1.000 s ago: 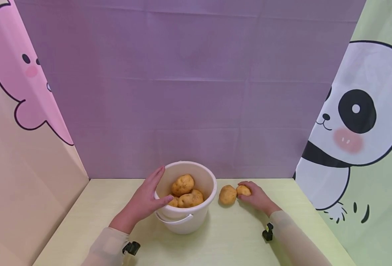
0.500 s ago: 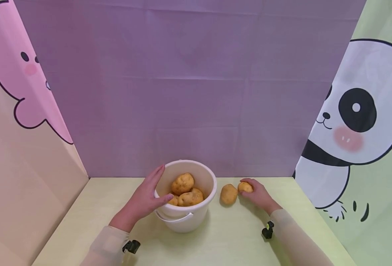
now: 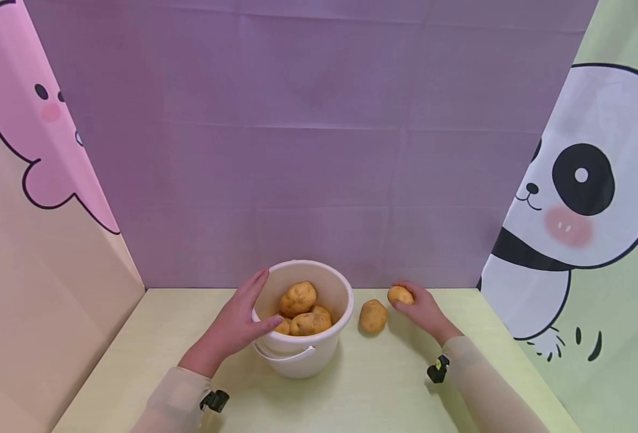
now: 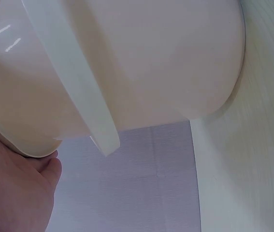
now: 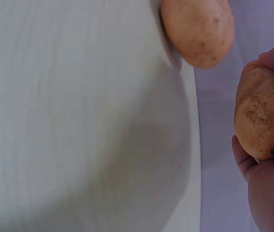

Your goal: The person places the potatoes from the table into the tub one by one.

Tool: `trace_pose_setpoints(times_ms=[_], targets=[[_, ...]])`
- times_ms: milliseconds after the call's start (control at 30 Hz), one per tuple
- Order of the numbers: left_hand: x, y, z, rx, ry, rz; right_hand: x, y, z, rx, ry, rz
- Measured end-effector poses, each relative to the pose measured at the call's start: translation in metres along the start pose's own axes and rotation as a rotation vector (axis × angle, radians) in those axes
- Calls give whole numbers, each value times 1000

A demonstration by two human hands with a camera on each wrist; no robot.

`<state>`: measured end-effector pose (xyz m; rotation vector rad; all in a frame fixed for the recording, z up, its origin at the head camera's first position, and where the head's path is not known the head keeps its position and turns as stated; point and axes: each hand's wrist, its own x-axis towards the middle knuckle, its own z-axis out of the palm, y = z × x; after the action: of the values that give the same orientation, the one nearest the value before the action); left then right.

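In the head view, a white bucket (image 3: 302,358) with several potatoes (image 3: 299,299) inside stands upright on the table. My left hand (image 3: 236,323) holds its left rim, the thumb reaching over the front of the opening. Seen from the left wrist, fingers curl below the bucket's rim (image 4: 35,147). My right hand (image 3: 423,311) grips a small potato (image 3: 400,294), lifted off the table, with fingers and thumb around it; the right wrist view shows this potato (image 5: 260,113) up close. A larger loose potato (image 3: 373,316) lies between the bucket and that hand.
The pale table (image 3: 373,391) meets a purple backdrop (image 3: 319,150) at its far edge. Printed side panels flank it, with a panda (image 3: 595,240) on the right. The bucket's handle (image 3: 286,359) hangs down at the front.
My right hand has picked the small potato up from beside the larger one and moved it slightly up and right. My left hand and the bucket stay put.
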<state>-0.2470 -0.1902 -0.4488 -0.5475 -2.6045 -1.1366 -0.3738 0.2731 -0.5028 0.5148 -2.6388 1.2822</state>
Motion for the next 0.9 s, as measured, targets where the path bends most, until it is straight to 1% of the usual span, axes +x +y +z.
trace_pose_setpoints(times_ms=[200, 367, 600, 733, 900], targets=[[0, -1, 0, 11, 2, 10, 3, -10, 1, 52, -5, -15], [0, -1, 0, 19, 3, 18, 7, -20, 3, 67, 1, -36], [1, 0, -1, 29, -3, 21, 11, -41, 3, 81, -20, 13], [1, 1, -2, 42, -8, 20, 13, -54, 3, 122, -30, 27], [0, 2, -3, 51, -10, 24, 18, -70, 5, 152, -28, -15]])
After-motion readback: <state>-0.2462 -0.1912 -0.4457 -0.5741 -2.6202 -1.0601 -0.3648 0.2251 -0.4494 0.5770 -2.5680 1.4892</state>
